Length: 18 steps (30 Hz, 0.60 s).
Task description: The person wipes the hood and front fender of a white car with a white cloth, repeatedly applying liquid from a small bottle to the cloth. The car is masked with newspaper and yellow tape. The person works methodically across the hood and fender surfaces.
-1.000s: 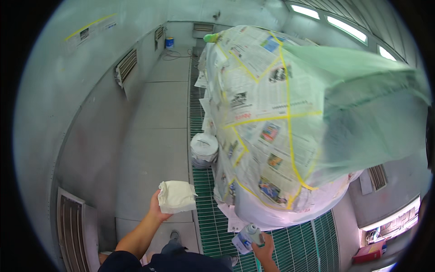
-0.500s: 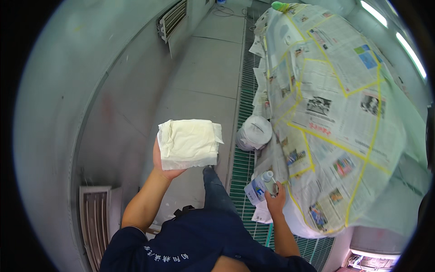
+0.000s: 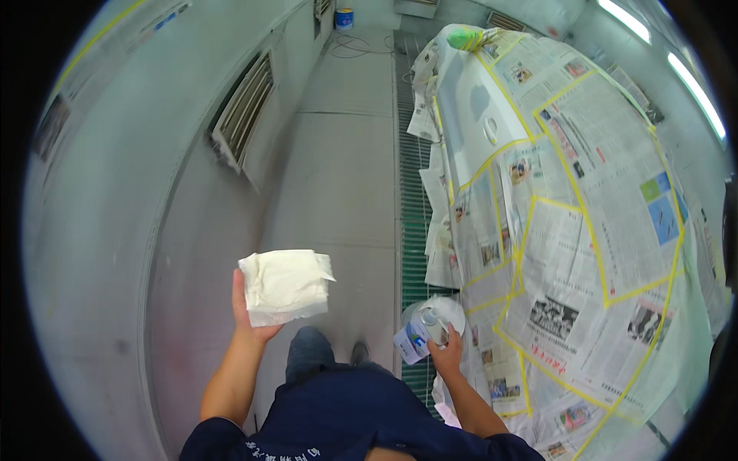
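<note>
A folded cream-coloured cloth (image 3: 287, 281) with a thin white sheet under it rests on my left hand (image 3: 247, 311). The thumb lies along its left edge; most of the fingers are hidden beneath. My right hand (image 3: 447, 355) is closed round the handle of a flat-sided metal can (image 3: 413, 340) with a white and blue label. The can is slightly tilted, its round cap uppermost. Just behind it, partly hidden, a white-topped tub (image 3: 452, 309) stands beside the papered car.
To my right is a car (image 3: 470, 107) masked with newspaper (image 3: 573, 246) and yellow tape, a white panel bare. Green floor grating (image 3: 415, 253) runs alongside it. A louvred vent (image 3: 247, 111) juts from the left wall. Far ahead are a hose (image 3: 357, 48) and a blue bucket (image 3: 344, 18).
I have stepped forward along the car, and the view tilts further ahead. The tub is now beside the can. Both hands keep hold of the cloth and the can.
</note>
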{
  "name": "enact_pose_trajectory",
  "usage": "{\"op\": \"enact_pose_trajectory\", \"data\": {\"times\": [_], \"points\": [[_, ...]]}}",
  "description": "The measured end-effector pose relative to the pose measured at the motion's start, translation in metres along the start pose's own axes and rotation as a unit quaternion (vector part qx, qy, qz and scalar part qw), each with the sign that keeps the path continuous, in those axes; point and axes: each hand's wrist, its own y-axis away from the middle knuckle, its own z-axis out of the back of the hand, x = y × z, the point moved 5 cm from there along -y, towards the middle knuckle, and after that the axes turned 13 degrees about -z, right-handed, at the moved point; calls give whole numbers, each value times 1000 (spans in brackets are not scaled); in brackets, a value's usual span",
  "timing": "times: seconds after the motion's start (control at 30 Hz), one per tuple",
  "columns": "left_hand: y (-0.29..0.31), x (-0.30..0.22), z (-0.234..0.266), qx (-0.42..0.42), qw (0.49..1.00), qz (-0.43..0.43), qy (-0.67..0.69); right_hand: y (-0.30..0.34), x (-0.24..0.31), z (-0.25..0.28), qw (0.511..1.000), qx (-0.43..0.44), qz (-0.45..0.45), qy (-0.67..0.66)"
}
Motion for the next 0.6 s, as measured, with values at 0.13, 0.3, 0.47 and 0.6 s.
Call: {"op": "enact_pose_trajectory", "data": {"times": [0.13,0.3,0.47,0.6], "points": [[-141,-25,2,-12,1000,-13,-6,-94,50,-42,999,9,8,45],[-343,-57,-22,12,999,3,-51,-211,95,-117,989,-59,-36,130],[-549,-14,-100,138,979,90,-117,-288,138,-140,972,-120,-176,99],[-696,96,-181,168,933,168,-269,-339,170,-162,943,-187,-274,23]]}}
